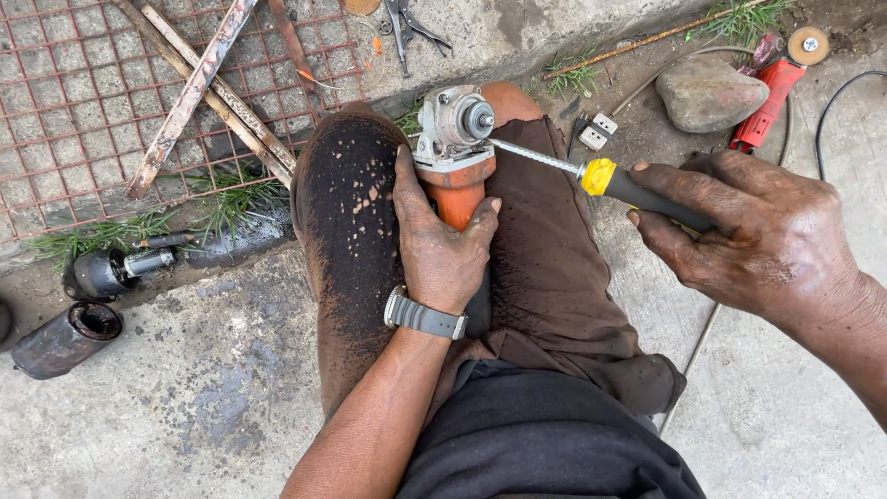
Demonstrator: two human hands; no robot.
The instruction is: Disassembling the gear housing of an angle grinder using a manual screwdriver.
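At the frame's center my left hand (pixel 442 245) clamps the orange grinder (pixel 455 152) on my lap, while my right hand (pixel 758 231), at right, grips a screwdriver (pixel 610 180) whose tip touches the grinder's head.

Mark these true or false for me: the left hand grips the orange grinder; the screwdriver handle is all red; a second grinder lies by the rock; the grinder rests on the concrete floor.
1. The left hand grips the orange grinder. True.
2. The screwdriver in the right hand has an all-red handle. False: it is black with a yellow collar.
3. A red grinder lies beside the rock. True.
4. The orange grinder rests on the concrete floor. False: it is held on the person's lap.
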